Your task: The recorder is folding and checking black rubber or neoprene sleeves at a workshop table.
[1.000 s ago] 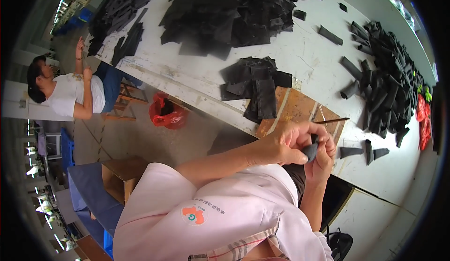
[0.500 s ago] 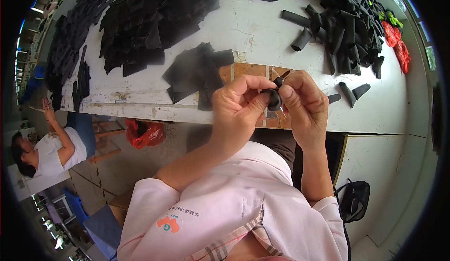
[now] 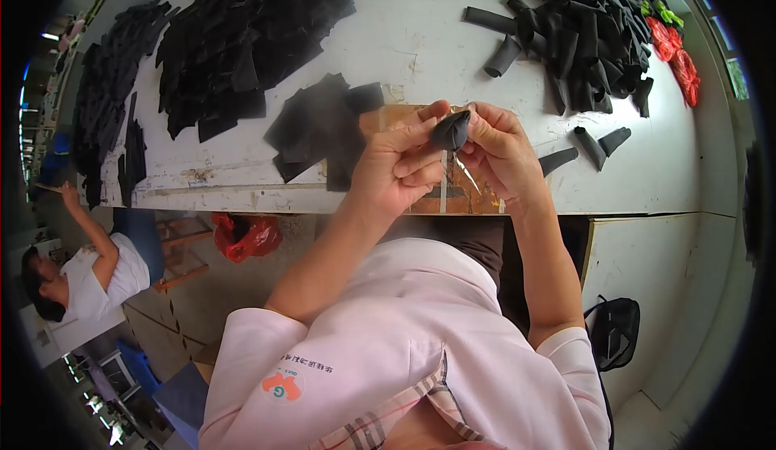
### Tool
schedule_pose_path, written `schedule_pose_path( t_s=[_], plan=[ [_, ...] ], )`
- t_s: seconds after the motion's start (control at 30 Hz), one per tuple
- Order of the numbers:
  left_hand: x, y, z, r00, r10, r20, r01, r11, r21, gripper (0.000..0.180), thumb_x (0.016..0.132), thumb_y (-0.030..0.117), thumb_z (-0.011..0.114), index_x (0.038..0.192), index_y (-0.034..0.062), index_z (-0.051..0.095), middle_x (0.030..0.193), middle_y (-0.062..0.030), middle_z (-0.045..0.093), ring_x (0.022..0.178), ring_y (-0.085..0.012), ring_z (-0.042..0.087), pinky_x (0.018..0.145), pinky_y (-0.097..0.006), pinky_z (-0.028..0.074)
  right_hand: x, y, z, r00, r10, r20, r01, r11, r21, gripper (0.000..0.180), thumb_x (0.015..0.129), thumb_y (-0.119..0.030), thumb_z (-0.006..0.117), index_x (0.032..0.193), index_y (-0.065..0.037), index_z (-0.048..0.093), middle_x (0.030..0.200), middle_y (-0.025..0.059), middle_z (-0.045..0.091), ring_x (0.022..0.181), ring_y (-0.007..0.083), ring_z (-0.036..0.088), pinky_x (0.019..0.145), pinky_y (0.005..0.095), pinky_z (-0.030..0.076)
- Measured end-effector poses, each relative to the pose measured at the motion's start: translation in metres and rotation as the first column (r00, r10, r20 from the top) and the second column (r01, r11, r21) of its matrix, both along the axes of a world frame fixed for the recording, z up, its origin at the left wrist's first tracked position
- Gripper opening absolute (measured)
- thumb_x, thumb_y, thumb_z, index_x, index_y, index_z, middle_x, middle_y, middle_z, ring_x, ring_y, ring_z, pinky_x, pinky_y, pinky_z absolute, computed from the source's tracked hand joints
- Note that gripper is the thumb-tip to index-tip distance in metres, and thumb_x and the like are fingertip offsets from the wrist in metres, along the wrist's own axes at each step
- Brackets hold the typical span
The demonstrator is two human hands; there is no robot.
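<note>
Above the front edge of the white table, my left hand is closed around a small black fabric piece with a rounded, folded end. My right hand pinches the same piece from its right side. Below the fabric, beside my right fingers, a slim silver pointed tool sticks out. Its other end is hidden, so its kind is unclear; it seems tucked in my right hand. Just left of my hands lies a loose stack of flat black fabric pieces. A black fabric tube rests near my right wrist.
Large heaps of flat black pieces cover the table's left side. Rolled black tubes pile up at the far right, near red plastic bags. An orange-brown board lies under my hands. A person sits at the left.
Both hands have shifted slightly left and up with the fabric, which now shows a smoother, folded end. The silver point shows more clearly. The view has shifted slightly.
</note>
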State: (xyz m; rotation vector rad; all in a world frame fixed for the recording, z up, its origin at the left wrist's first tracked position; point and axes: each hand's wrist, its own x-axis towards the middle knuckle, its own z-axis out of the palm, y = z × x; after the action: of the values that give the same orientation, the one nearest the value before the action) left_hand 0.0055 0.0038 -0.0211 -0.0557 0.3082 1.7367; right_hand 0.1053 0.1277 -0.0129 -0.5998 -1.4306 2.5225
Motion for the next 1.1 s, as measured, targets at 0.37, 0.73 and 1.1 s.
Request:
schedule_pose_path(
  t_s=[0.37,0.73,1.1],
  plan=[
    [0.004,0.002,-0.02,0.989,0.064,0.131,-0.05,0.993,-0.103,0.021,0.082,0.002,0.052,0.103,-0.0003,0.052,0.068,-0.0061,0.056,0.035,-0.0016,0.033,0.034,-0.017,0.027,-0.001,0.005,-0.023,0.999,0.034,0.038,-0.032,0.998,-0.06,0.026,0.086,-0.027,0.055,0.071,-0.006,0.054,0.062,-0.0029,0.044,0.054,0.0049,0.036,0.049,0.019,0.032],
    [0.015,-0.009,-0.012,0.694,0.015,-0.719,-0.228,0.953,-0.2,0.03,0.084,0.004,0.052,0.112,-0.0007,0.041,0.076,-0.0048,0.058,0.058,-0.0042,0.048,0.053,-0.015,0.038,-0.001,0.007,-0.055,0.98,0.134,-0.147,-0.124,0.989,0.074,0.027,0.087,-0.028,0.052,0.074,-0.005,0.054,0.066,-0.003,0.051,0.061,0.0045,0.046,0.055,0.0192,0.039],
    [0.014,-0.005,0.016,0.078,0.062,-0.995,-0.456,0.89,0.02,0.02,0.079,0.003,0.059,0.099,0.0041,0.061,0.11,-0.0109,0.049,0.079,-0.0123,0.055,0.072,-0.023,0.048,0.008,0.01,-0.052,0.998,0.011,0.062,-0.045,0.805,0.592,0.029,0.088,-0.026,0.052,0.076,0.001,0.054,0.061,-0.001,0.048,0.056,0.0058,0.039,0.051,0.0209,0.036]
  ],
)
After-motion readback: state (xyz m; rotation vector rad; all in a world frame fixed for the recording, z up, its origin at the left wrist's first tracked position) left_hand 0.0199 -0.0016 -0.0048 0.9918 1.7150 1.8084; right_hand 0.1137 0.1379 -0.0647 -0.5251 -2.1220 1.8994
